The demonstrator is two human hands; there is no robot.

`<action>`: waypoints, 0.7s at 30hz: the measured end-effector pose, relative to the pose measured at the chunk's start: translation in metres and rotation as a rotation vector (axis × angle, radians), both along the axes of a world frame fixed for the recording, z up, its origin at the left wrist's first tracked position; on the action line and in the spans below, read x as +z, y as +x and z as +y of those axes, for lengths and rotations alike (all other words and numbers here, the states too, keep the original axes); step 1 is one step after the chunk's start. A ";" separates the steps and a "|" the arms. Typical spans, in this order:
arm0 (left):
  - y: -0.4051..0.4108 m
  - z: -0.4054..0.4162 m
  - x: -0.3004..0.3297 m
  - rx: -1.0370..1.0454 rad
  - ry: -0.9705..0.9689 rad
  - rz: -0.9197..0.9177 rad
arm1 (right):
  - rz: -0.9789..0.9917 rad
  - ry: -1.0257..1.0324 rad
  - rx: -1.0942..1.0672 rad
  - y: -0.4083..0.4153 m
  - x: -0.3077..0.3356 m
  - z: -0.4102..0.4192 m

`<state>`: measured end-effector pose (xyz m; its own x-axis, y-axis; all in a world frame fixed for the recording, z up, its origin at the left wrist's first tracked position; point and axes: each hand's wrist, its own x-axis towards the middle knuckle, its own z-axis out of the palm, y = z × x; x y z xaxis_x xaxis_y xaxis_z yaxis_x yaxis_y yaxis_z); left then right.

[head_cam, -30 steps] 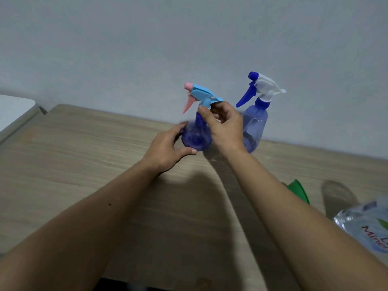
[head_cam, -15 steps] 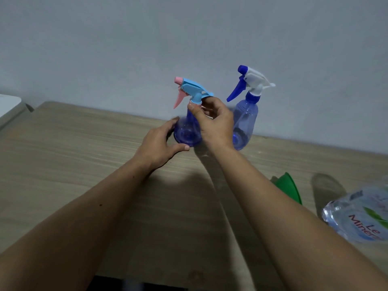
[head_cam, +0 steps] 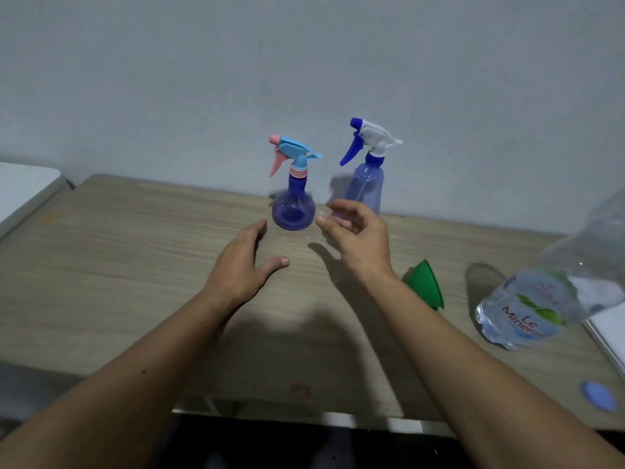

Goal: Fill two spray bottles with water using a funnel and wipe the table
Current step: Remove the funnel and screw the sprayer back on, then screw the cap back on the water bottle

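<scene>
A round blue spray bottle point(head_cam: 293, 211) with a light-blue and pink trigger head stands upright at the back of the wooden table point(head_cam: 135, 265). To its right stands a taller pale-blue spray bottle point(head_cam: 367, 187) with a white and blue head. My left hand point(head_cam: 243, 265) hovers just in front-left of the round bottle, fingers relaxed, holding nothing. My right hand point(head_cam: 362, 238) is in front of the tall bottle, fingers loosely curled and empty. A green funnel point(head_cam: 424, 284) lies on its side to the right of my right wrist.
A large clear water bottle point(head_cam: 541, 299) stands at the right. A blue cap point(head_cam: 598, 401) lies near the front right edge, and a white flat object point(head_cam: 608, 333) sits behind it. The wall runs right behind the bottles. A white surface point(head_cam: 20, 191) adjoins the table's left.
Both hands have let go of the round spray bottle and pulled back toward me. The bottle now stands free with its head on.
</scene>
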<state>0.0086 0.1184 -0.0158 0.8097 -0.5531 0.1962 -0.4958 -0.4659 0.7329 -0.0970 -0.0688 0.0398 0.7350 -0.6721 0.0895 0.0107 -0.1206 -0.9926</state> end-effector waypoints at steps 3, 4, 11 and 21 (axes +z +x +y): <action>-0.030 0.013 -0.001 0.006 -0.003 -0.006 | -0.004 0.032 0.003 -0.031 -0.007 0.003; -0.041 0.017 -0.001 0.005 -0.001 -0.010 | -0.006 0.046 0.005 -0.042 -0.007 0.005; -0.125 0.023 0.004 -0.028 -0.045 -0.005 | -0.018 0.069 -0.031 -0.136 -0.010 0.010; -0.242 -0.063 0.029 -0.202 -0.158 -0.001 | 0.055 -0.016 -0.257 -0.302 -0.011 -0.037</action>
<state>-0.2333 0.0559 0.0130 0.6856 -0.6661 0.2937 -0.5681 -0.2374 0.7880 -0.3987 -0.1054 0.0283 0.5446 -0.8361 0.0660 -0.0765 -0.1279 -0.9888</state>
